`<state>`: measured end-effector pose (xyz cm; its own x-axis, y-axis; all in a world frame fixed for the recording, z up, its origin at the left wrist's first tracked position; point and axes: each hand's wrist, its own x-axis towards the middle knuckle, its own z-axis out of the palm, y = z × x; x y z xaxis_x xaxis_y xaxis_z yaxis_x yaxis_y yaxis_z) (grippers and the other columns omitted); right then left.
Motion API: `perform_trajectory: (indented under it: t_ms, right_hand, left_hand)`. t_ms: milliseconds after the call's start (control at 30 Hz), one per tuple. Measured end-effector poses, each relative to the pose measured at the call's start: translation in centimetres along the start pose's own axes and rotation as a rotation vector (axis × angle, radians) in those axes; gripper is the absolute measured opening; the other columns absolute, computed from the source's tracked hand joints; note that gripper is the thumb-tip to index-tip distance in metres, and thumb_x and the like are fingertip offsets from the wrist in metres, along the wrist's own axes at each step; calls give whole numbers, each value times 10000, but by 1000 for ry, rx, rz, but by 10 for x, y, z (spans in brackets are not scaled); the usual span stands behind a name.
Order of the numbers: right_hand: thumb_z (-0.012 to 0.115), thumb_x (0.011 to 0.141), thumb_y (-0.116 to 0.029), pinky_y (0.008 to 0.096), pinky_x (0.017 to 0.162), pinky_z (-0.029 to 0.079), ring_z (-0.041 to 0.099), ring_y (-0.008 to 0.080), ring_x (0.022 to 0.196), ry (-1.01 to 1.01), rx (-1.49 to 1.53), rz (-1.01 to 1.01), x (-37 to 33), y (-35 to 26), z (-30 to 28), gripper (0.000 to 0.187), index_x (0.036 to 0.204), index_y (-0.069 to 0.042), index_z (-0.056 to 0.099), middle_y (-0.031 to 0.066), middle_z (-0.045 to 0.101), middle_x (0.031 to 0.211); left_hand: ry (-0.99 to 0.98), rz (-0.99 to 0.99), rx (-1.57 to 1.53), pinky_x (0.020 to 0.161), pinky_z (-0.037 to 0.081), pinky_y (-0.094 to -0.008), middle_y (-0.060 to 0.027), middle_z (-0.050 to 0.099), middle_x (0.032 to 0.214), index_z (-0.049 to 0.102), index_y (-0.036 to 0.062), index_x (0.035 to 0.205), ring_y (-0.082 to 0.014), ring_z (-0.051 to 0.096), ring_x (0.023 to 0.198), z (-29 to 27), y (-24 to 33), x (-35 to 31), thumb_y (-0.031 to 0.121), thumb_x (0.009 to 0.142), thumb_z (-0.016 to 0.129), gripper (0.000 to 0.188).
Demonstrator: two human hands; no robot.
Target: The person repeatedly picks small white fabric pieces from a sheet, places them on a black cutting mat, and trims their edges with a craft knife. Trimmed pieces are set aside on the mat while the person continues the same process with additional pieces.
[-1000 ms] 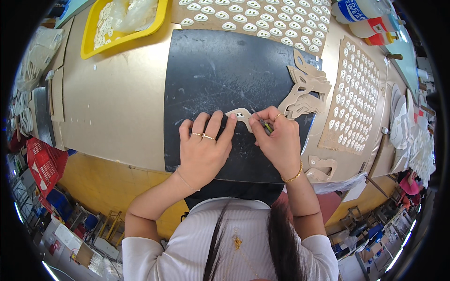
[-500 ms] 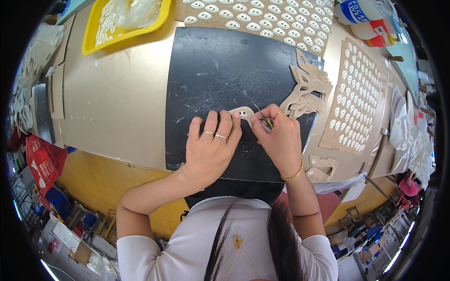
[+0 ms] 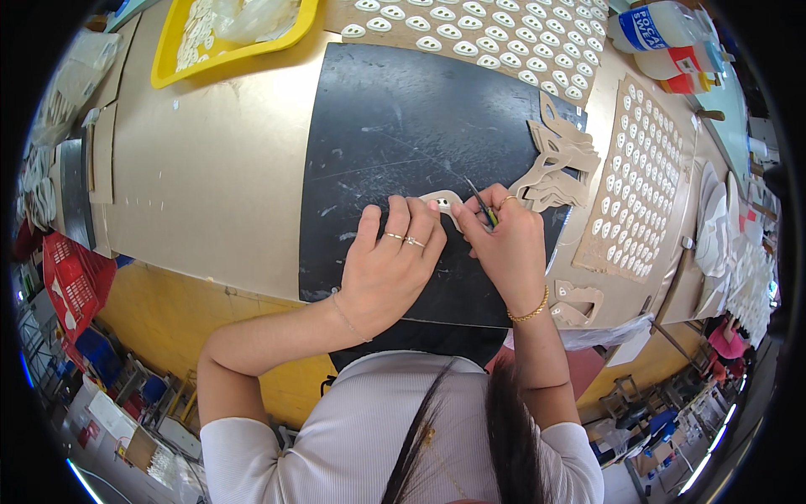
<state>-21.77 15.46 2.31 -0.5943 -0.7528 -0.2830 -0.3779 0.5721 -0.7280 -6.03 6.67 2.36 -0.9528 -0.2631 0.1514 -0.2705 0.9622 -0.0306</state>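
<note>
small beige cutout piece (image 3: 442, 202), 2 oval holes

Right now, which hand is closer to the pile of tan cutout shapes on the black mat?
The right hand. It sits just beside the pile of tan cutouts, holding a thin tool. The left hand lies farther left on the black mat.

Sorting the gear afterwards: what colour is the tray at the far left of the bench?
Yellow. The tray shows in the head view, holding pale cut-out pieces.
</note>
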Motion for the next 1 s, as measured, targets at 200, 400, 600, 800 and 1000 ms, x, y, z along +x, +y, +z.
perform_trajectory:
  t_ms: [200, 400, 600, 800, 1000]
  right_hand:
    - [778, 887, -213, 358, 539, 503, 659, 280, 546, 3, 10, 2, 0, 4, 2, 227, 828, -30, 655, 109, 654, 632]
    - [768, 896, -204, 326, 518, 498, 662, 227, 504, -49, 27, 45, 3, -5, -3, 223, 832, -23, 653, 95, 650, 607]
    - [757, 909, -198, 280, 491, 502, 664, 167, 464, -119, 49, 91, 8, -12, -11, 225, 842, -7, 658, 87, 654, 572]
    - [747, 931, -253, 249, 471, 479, 646, 120, 467, -151, 25, 112, 9, -10, -11, 270, 848, -15, 649, 48, 657, 604]
    - [691, 926, -99, 331, 644, 545, 728, 247, 727, -1, -156, -126, -2, -11, -17, 98, 952, -5, 681, 114, 722, 804]
  left_hand:
    - [-20, 10, -4, 951, 435, -449, -141, 604, 1160, 666, 23, 1130, -304, 559, 1127, -2, -1, 1, 192, 822, 647, 352]
    - [-17, -11, -23, 949, 435, -444, -123, 599, 1171, 670, 43, 1163, -288, 563, 1126, -1, -2, 0, 169, 827, 655, 360]
    - [20, -104, -229, 957, 424, -451, -107, 589, 1261, 659, 63, 1272, -272, 558, 1166, 5, -3, -5, 135, 778, 727, 503]
    - [33, -100, -295, 962, 419, -460, -107, 567, 1323, 655, 46, 1293, -282, 538, 1199, 8, 4, -12, 189, 752, 748, 567]
    - [-5, -76, -241, 961, 417, -454, -108, 566, 1319, 664, 40, 1271, -277, 532, 1198, 2, 3, -7, 196, 813, 687, 484]
